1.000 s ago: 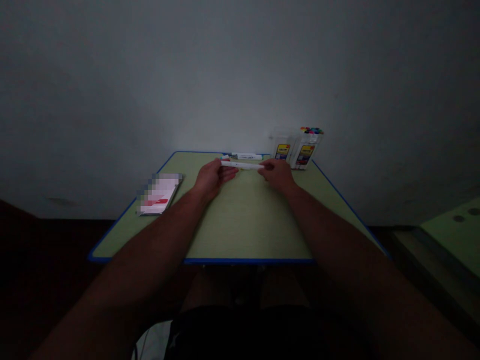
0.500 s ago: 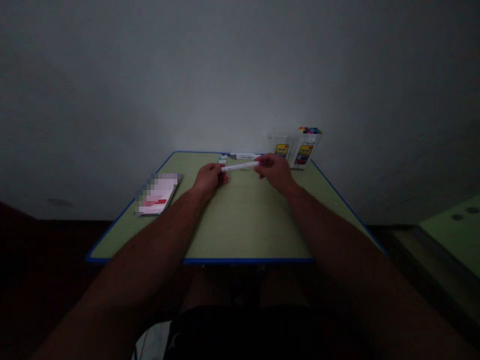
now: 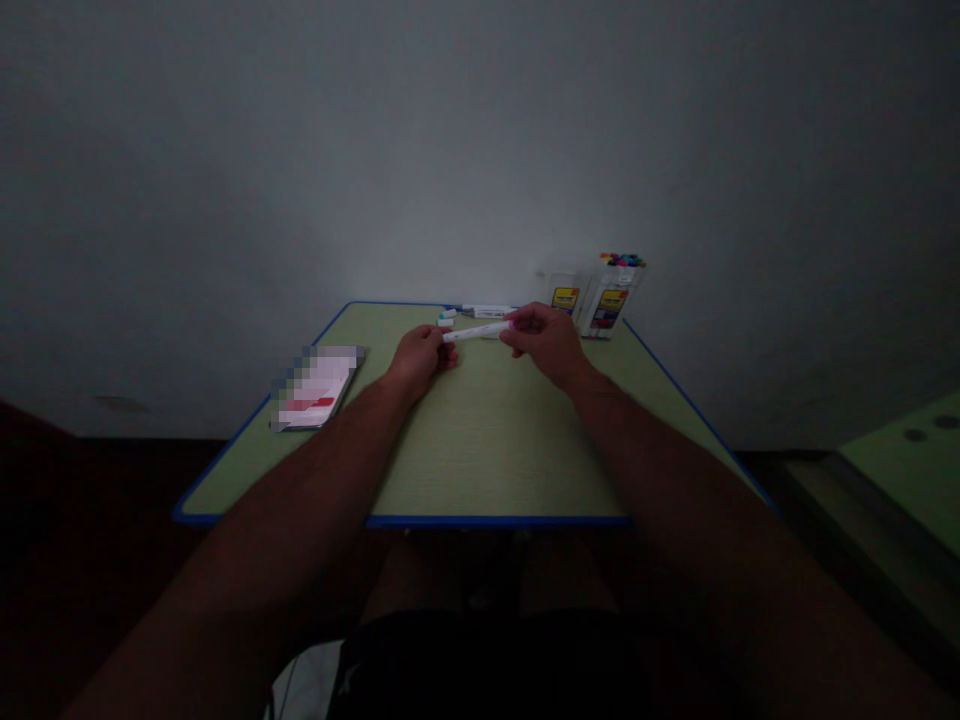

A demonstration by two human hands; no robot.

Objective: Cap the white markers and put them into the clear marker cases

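A slim white marker [image 3: 478, 332] spans the gap between my two hands, just above the table. Its left end is pinched in the closed fingers of my left hand [image 3: 421, 358]. At the other end, my right hand [image 3: 547, 338] grips a pink-purple tip or cap, mostly covered by the fingers. The marker slants slightly, its right end higher in the picture. Behind it lie a white eraser-like block [image 3: 446, 322] and a white pen-like item [image 3: 487, 311], both too small to make out fully.
A clear case of colourful markers [image 3: 606, 300] stands at the back right, beside another clear case [image 3: 564, 296]. On the left lies a phone or tablet [image 3: 316, 392], its screen partly blurred. The green table [image 3: 495, 450] has a blue edge and meets a grey wall.
My right hand has shifted slightly left along the marker's end, and less of the marker shows between the hands. My left hand stays nearly in place.
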